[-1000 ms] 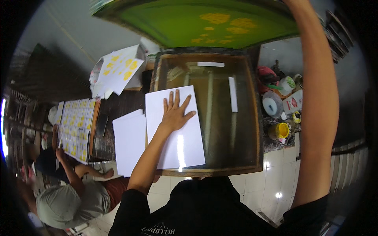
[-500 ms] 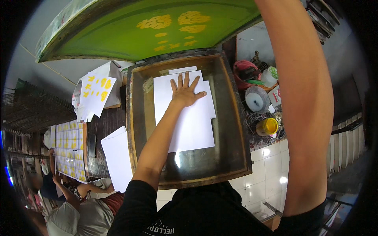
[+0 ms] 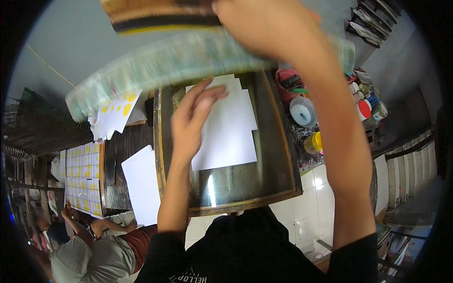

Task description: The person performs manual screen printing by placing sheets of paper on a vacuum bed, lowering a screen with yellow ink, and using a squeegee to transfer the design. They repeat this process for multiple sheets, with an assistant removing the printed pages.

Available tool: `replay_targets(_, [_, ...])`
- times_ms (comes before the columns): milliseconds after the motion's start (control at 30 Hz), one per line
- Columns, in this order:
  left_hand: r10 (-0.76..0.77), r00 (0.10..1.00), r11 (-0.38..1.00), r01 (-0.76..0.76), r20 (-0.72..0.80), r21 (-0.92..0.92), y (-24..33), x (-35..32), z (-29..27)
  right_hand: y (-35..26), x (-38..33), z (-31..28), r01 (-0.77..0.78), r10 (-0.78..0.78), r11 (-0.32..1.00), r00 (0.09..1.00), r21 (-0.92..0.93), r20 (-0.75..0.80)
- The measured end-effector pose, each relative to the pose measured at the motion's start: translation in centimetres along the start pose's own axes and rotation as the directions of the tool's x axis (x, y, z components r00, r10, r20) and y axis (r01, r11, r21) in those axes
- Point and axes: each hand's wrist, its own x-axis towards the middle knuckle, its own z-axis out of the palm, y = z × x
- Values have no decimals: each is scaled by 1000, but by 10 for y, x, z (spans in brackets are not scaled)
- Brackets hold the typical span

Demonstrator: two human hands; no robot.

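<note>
My right hand (image 3: 269,33) is closed around the right end of a squeegee (image 3: 160,16) with a wooden handle and a dark, yellow-edged blade. Below it tilts a printing screen, its taped pale-green frame (image 3: 174,63) blurred and its mesh mostly out of sight. White paper (image 3: 226,137) lies on the glass top of a wood-framed board (image 3: 278,174), with more white pieces showing under its right edge. Over the paper's left side hovers my left hand (image 3: 191,122), its fingers stretched out, blurred and holding nothing.
Left of the board are blank sheets (image 3: 141,188), yellow-printed sheets (image 3: 115,115), a dark flat object (image 3: 110,170) and a tray of printed sheets (image 3: 82,177) near another person (image 3: 94,257). On the right stand a yellow tub (image 3: 312,143), a clear round container (image 3: 303,113) and several jars.
The raised screen has swung down toward the board, hiding its green mesh. My left hand has lifted off the paper and moved left. My right hand and the squeegee have come into view.
</note>
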Motion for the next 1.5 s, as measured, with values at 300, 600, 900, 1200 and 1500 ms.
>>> replay_targets(300, [-775,626,474,666,86,-576,4,-225,-28,98,-138,178,119,-172,976,933,180,316])
replay_targets(600, [-873,459,185,622,163,-761,-39,-248,-30,97,-177,246,282,-250,959,817,17,520])
replay_targets(900, [-908,382,132,649,171,-750,-45,-254,-32,118,-117,274,419,-392,897,901,-141,188])
replay_targets(1200, [-944,316,152,671,94,-725,-38,-257,-30,172,53,322,419,-404,872,908,-254,112])
replay_targets(1500, [-934,358,223,624,20,-749,-35,-257,-22,190,156,318,307,-229,940,891,-148,392])
